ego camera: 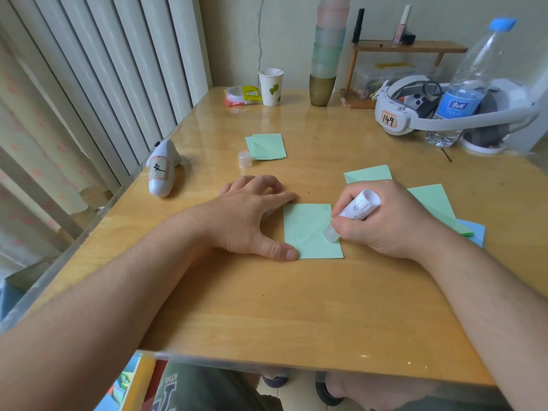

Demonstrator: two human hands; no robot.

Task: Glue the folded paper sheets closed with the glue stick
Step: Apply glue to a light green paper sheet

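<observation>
One folded pale-green paper sheet lay flat on the glossy wooden table, about midway between its left and right edges and nearer the front edge than the back. The left hand rested palm-down just left of it, fingers loosely spread, the thumb tip and the forefinger tip touching the sheet's left edge; it held nothing. The right hand was curled round one white glue stick, tilted, its translucent tip pressed on the sheet's right side.

Other green paper was set in three places: a small stack of folded pale-green sheets toward the back, one green sheet just behind the right hand, and a green pile with a blue sheet under it, toward the right edge. How many sheets each stack held could not be told.

One clear glue-stick cap stood just beside the back stack. One white bottle-shaped object lay near the left edge. One paper cup and one plastic water bottle stood toward the back.
</observation>
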